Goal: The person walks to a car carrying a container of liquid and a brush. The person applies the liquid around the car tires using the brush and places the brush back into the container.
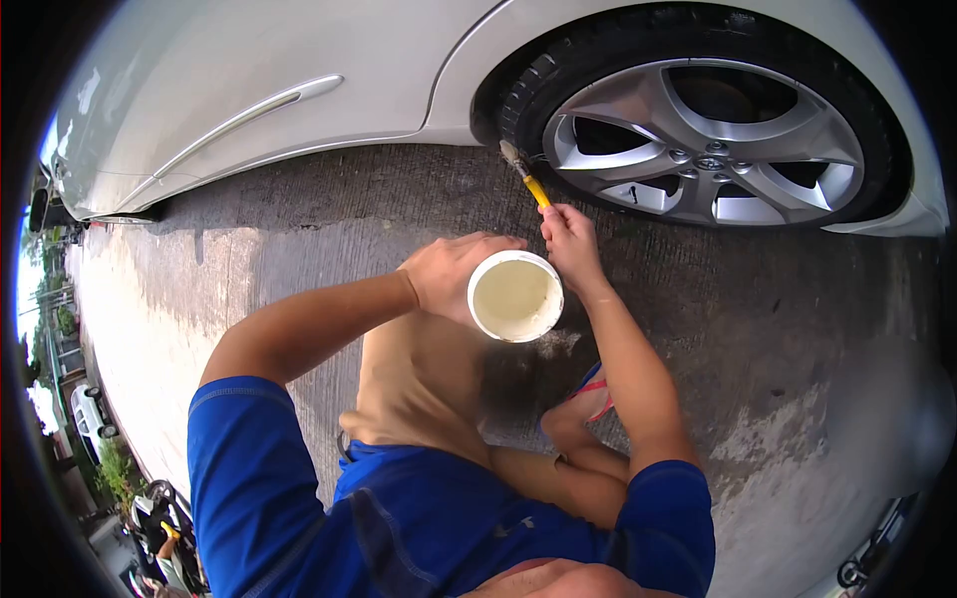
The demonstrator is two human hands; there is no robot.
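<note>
My left hand [454, 274] is wrapped round a white tub [477, 317] with pale, cloudy liquid inside. In my right hand [571, 245] is a paintbrush [536, 189] with a yellow handle, closed in the fingers. The bristles point up and left, close to the lower left tread of a black tire [523, 105]; whether they touch it I cannot tell. Inside the tire sits a silver alloy wheel [713, 149] with a badge at its centre. The tub is near my right wrist, below the brush.
A light-coloured car body [299, 60] with a door handle [264, 105] fills the top. Dark wet concrete [399, 189] lies beneath, paler toward the left. My sandaled foot [578, 411] is below the wheel. At far left are a parked white vehicle [92, 417] and another person [171, 553].
</note>
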